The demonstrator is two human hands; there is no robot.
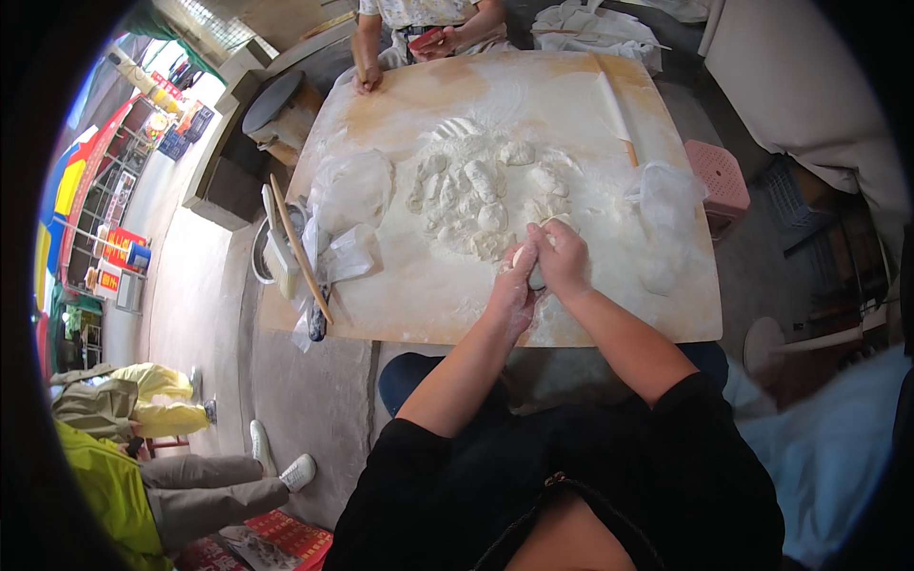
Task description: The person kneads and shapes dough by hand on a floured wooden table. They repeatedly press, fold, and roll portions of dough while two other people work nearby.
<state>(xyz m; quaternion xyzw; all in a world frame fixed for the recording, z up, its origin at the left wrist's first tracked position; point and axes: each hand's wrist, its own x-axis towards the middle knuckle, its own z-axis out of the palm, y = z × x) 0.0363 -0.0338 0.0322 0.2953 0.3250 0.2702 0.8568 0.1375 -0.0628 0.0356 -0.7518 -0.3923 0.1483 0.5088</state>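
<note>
Above the near part of a floured wooden board (421,307), my left hand (515,282) and my right hand (564,260) press together around a piece of pale dough (519,255). Most of that piece is hidden by my fingers. Just beyond my fingertips lies another dough lump (548,209). To their left spreads a heap of white flour (453,207) with several floured dough pieces (480,180) in and around it. A thin round sheet of dough (578,100) seems to lie at the far right, partly under a rolling pin (614,107).
At the board's left edge are clear plastic bags (352,187), a wide brush (282,260), a wooden stick (300,250) and a metal bowl (261,253). Another plastic bag (664,193) lies right. Across sits a person (428,18) holding a stick and a red phone. A pink stool (717,178) stands right.
</note>
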